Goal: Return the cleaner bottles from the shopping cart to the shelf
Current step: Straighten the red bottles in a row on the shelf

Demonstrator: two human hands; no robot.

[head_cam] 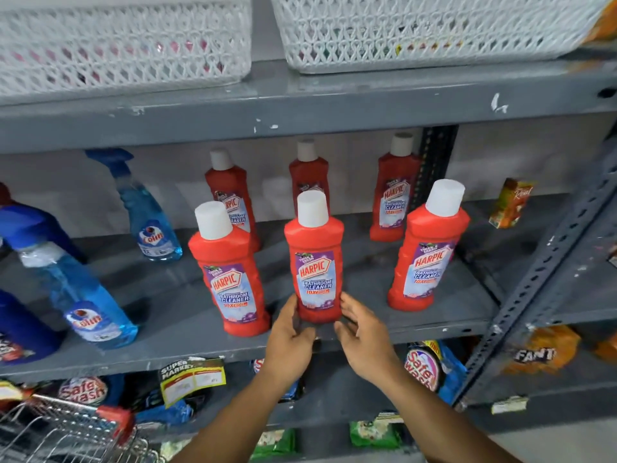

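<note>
Six red Harpic cleaner bottles with white caps stand on the grey shelf (384,335), three in front and three behind. My left hand (289,335) and my right hand (364,332) cup the base of the middle front bottle (314,262) from either side, at the shelf's front edge. The bottle is upright with its label facing me. The front left bottle (230,279) and the front right bottle (427,255) stand free. A corner of the wire shopping cart (66,429) with a red handle shows at the bottom left; what it holds is hidden.
Blue Colin spray bottles (93,305) and dark blue bottles stand on the shelf's left part. White lattice baskets (417,31) sit on the shelf above. A perforated metal upright (534,289) rises at the right. Packets of detergent fill the shelf below.
</note>
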